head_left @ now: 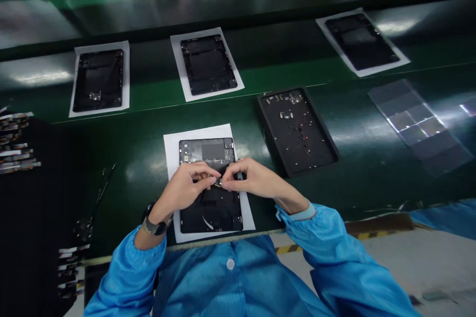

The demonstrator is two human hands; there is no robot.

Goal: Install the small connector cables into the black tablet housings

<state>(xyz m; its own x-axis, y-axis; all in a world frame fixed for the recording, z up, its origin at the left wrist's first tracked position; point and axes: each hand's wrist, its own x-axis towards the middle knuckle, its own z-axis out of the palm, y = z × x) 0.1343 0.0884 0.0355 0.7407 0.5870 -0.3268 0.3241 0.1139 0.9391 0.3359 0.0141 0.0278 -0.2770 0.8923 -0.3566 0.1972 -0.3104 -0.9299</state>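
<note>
Between the fingertips of both my hands is a small circuit board [218,183], pinched from either side. My left hand [188,184] grips its left end with thumb and forefinger. From the other side, my right hand [253,178] closes thumb and fingers on its right end. Just beneath lies a black tablet housing [211,210], its inside facing up, partly hidden by my hands. A white sheet [171,153] is under the housing. I cannot tell whether the board touches the housing.
Right of my hands, a black tray [330,151] holds small boards and scattered tiny parts. More tablet housings [98,77] [208,64] [361,40] lie on white sheets farther back. Clear plastic film [420,126] rests at right. Flex cables [18,151] and thin black cables [102,185] are at left.
</note>
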